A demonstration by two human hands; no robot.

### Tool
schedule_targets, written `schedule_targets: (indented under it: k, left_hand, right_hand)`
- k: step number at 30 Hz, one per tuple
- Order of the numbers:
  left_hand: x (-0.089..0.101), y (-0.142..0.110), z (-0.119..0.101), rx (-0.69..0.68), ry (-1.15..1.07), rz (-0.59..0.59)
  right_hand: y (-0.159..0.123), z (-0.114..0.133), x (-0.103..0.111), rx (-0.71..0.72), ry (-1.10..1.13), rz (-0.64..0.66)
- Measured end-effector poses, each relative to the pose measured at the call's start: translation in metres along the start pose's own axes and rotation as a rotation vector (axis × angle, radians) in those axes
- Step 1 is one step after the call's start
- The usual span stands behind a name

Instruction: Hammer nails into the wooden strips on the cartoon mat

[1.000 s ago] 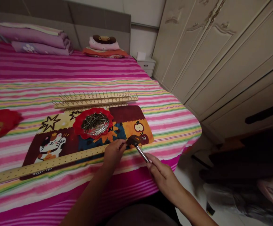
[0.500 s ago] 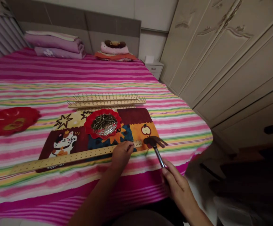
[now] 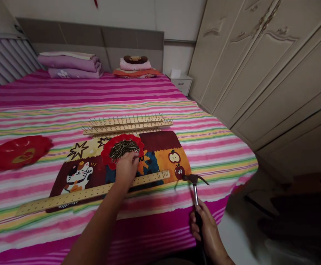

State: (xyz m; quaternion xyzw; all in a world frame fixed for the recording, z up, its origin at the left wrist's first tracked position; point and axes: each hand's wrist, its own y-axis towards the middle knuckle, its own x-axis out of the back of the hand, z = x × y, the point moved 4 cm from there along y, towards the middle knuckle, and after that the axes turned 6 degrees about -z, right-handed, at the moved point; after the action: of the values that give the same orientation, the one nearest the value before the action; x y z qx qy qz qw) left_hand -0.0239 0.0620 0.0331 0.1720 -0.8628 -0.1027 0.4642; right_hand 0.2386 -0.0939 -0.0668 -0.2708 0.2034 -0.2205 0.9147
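My left hand point(image 3: 125, 170) reaches over the front of a red scalloped dish point(image 3: 121, 137) and covers part of it, its fingers at the heap of steel nails point(image 3: 124, 149). Whether those fingers hold a nail is hidden. Below that hand lies a perforated wooden strip point(image 3: 94, 193) on a patterned cat-and-apple mat point(image 3: 160, 141). My right hand point(image 3: 206, 229) is shut around the dark handle of a claw hammer point(image 3: 195, 187), off the mat near the bed's edge. Beyond the dish lies a wooden board studded with rows of nails point(image 3: 127, 125).
A red plate point(image 3: 16, 154) lies on the striped bedspread point(image 3: 94, 92) to the left. The bed's right edge drops to the floor point(image 3: 234, 235). A cream wardrobe point(image 3: 248, 62) stands to the right, and folded bedding point(image 3: 70, 65) sits at the headboard.
My left hand has moved from the perforated strip up to the dish of nails. My right hand has pulled the hammer back toward me, and the hammer now stands more upright.
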Motion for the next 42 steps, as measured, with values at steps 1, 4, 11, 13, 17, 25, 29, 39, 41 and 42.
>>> schedule_targets:
  k: [1, 4, 11, 13, 17, 25, 29, 39, 41, 42]
  left_hand:
    - [0.0, 0.011, 0.003, 0.01, 0.077, 0.014]
    - [-0.009, 0.036, 0.011, 0.067, 0.249, 0.121]
    - [-0.021, 0.046, 0.017, 0.095, 0.358, 0.187]
    - [-0.02, 0.047, 0.016, 0.087, 0.348, 0.168]
    - [-0.019, 0.048, 0.011, 0.064, 0.396, 0.198]
    - [-0.006, 0.047, 0.015, 0.072, 0.234, 0.095]
    - [0.009, 0.042, 0.026, 0.267, -0.252, 0.079]
    - [0.029, -0.004, 0.017, 0.576, -0.941, 0.268]
    - [0.025, -0.014, 0.013, 0.555, -0.926, 0.309]
    - [0.021, -0.018, 0.011, 0.538, -0.905, 0.327]
  right_hand:
    - [0.001, -0.001, 0.0, -0.003, 0.004, 0.001]
    - [0.004, -0.002, 0.001, -0.012, 0.007, -0.001]
    - [0.004, -0.002, 0.001, -0.018, 0.012, 0.004]
    - [0.005, -0.002, 0.001, -0.012, 0.01, 0.006]
    - [0.007, -0.004, 0.002, -0.002, 0.013, 0.032]
    - [0.01, -0.006, 0.001, 0.0, 0.03, 0.056]
    - [0.009, -0.006, 0.0, 0.005, 0.041, 0.056]
    - [0.003, 0.001, -0.005, 0.02, 0.021, 0.067]
    - [0.002, 0.002, -0.006, 0.02, 0.033, 0.073]
    - [0.002, 0.002, -0.006, 0.021, 0.037, 0.075]
